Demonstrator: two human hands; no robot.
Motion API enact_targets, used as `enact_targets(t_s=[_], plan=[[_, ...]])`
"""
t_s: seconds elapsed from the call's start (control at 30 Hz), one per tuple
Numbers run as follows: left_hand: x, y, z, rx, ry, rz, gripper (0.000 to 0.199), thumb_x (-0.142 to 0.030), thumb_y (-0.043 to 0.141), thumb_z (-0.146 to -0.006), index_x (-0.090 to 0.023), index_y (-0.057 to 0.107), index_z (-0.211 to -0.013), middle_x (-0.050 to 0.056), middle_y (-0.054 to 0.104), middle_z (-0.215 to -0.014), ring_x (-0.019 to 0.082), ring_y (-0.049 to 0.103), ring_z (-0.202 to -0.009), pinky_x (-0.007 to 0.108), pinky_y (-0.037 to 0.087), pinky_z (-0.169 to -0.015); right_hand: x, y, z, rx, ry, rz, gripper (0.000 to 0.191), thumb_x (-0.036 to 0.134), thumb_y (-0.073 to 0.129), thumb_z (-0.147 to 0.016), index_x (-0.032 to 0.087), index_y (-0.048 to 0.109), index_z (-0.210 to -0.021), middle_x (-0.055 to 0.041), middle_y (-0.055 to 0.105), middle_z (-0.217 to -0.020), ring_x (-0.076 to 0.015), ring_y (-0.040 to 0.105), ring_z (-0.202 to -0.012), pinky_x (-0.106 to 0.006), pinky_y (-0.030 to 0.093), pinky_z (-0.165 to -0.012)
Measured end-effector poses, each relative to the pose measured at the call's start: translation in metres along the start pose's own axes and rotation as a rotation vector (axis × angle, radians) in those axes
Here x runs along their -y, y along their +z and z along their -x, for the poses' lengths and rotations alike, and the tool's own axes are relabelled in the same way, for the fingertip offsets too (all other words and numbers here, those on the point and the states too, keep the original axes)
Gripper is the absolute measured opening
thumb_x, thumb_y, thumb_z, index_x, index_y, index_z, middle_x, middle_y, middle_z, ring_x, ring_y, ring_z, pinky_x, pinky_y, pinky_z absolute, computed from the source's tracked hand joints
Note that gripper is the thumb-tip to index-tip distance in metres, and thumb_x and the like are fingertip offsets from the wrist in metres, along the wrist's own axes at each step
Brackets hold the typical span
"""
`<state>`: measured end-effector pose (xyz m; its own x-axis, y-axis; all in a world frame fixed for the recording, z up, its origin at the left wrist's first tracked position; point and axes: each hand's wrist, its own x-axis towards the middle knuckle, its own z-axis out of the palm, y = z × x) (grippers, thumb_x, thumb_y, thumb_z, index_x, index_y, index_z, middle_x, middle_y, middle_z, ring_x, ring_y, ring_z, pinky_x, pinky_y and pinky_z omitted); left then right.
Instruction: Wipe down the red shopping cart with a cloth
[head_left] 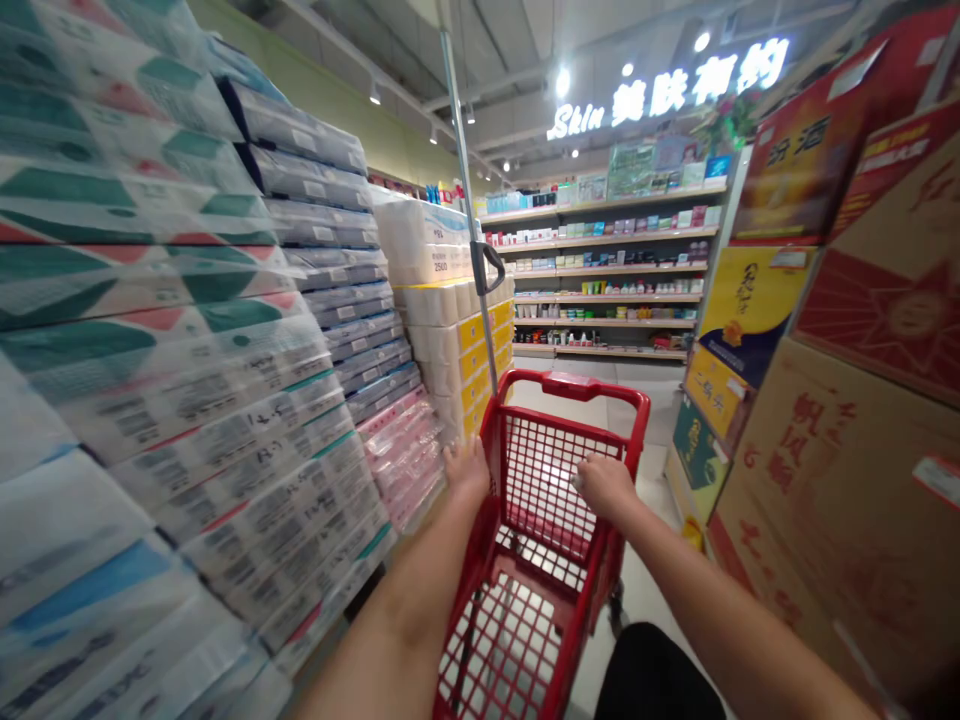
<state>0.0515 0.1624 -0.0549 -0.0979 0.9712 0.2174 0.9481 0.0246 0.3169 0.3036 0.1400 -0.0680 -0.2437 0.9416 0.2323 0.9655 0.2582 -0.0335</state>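
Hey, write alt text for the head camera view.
The left hand and right hand rest on a red wire shopping cart in a store aisle, between stacked wrapped tissue packs and large cardboard boxes. Stocked shelves stand ahead under a lit sign.

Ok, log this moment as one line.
left hand: on red shopping cart | right hand: on cart | beside: packaged toilet paper stacks, cardboard cartons

Head view looks forward, down over a shopping cart point(570, 386).
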Motion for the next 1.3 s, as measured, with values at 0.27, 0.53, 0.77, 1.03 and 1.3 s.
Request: enact_targets(t_s=[0.27,0.53,0.77,1.03,1.3], plan=[[-0.096,0.053,0.119,0.271,0.298,0.09,0.052,-0.044,0.033,-0.096,-0.022,0.036,-0.144,0.013,0.059,-0.133,0.028,0.059,-0.115,0.043,0.045,-0.097,0.016,0.001,-0.002,-0.001,0.133,-0.042,0.026,0.016,0.046,-0.087,0.014,0.07,-0.095,-0.016,0.066,-0.101,-0.024,0.065,-0.092,-0.032,0.045,-0.075],[-0.063,0.047,0.148,0.223,0.379,-0.2,0.04,-0.012,0.029,-0.092,-0.017,0.052,-0.123,0.013,0.068,-0.101,0.025,0.065,-0.093,0.036,0.049,-0.082,0.023,-0.021,0.003,0.123,0.076,-0.072,0.022,0.021,0.056,-0.082,0.017,0.072,-0.096,-0.015,0.066,-0.104,-0.0253,0.066,-0.089,-0.033,0.047,-0.072],[-0.009,0.029,0.108,0.157,0.385,-0.216,0.03,-0.019,0.034,-0.095,-0.026,0.058,-0.11,0.006,0.069,-0.097,0.022,0.064,-0.092,0.032,0.045,-0.081,-0.033,-0.063,-0.005,0.041,-0.036,-0.174,0.017,0.021,0.059,-0.079,0.02,0.071,-0.091,-0.0087,0.064,-0.104,-0.0211,0.06,-0.094,-0.028,0.042,-0.076],[0.019,0.034,0.074,0.052,0.261,-0.203,0.034,-0.028,0.029,-0.099,-0.027,0.06,-0.115,0.003,0.065,-0.106,0.021,0.058,-0.098,0.034,0.038,-0.087,0.01,-0.014,0.031,-0.419,-0.373,-0.357,0.033,0.013,0.045,-0.09,0.023,0.065,-0.115,-0.008,0.059,-0.115,-0.0199,0.052,-0.112,-0.032,0.038,-0.101],[0.033,0.042,0.067,0.07,0.331,-0.189,0.034,-0.031,0.03,-0.099,-0.027,0.056,-0.121,0.004,0.061,-0.113,0.022,0.053,-0.102,0.035,0.035,-0.088,0.046,0.073,0.061,-0.433,-0.541,-0.107,0.035,0.017,0.039,-0.097,0.023,0.065,-0.119,-0.0069,0.065,-0.115,-0.0209,0.051,-0.117,-0.035,0.036,-0.105]])
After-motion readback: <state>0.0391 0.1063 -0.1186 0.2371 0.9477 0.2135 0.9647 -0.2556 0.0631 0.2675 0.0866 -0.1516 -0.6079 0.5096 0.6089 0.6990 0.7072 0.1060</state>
